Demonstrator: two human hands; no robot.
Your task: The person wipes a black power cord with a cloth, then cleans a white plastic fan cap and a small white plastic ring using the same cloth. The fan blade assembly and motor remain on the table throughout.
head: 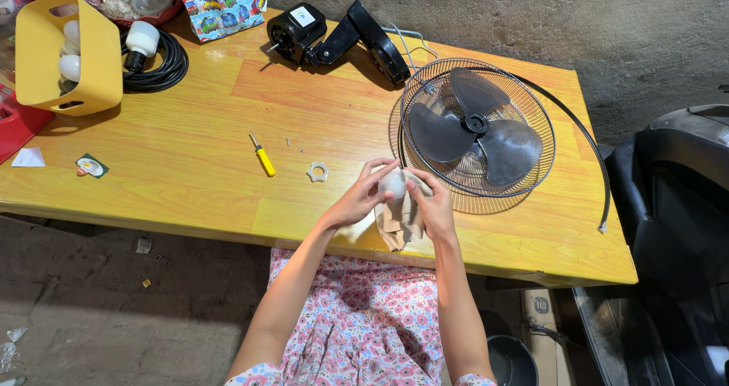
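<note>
My left hand (361,196) and my right hand (434,207) meet over the front edge of the wooden table (190,173). Between them is a small white rounded part (392,183), held in my left fingers. My right hand grips a beige cloth (399,223) pressed against that part, and the cloth hangs down below my hands. Just right of my hands lie the wire fan grilles (524,97) with the grey three-blade fan blade (474,128) on top. A white ring-shaped nut (317,172) rests on the table left of my left hand.
A yellow-handled screwdriver (263,158) and small screws (288,140) lie mid-table. The black fan motor and stand (334,36) sit at the back. A yellow bin with bulbs (64,55) and a black cable coil (156,67) are far left. A black rim strip (592,150) curves along the right.
</note>
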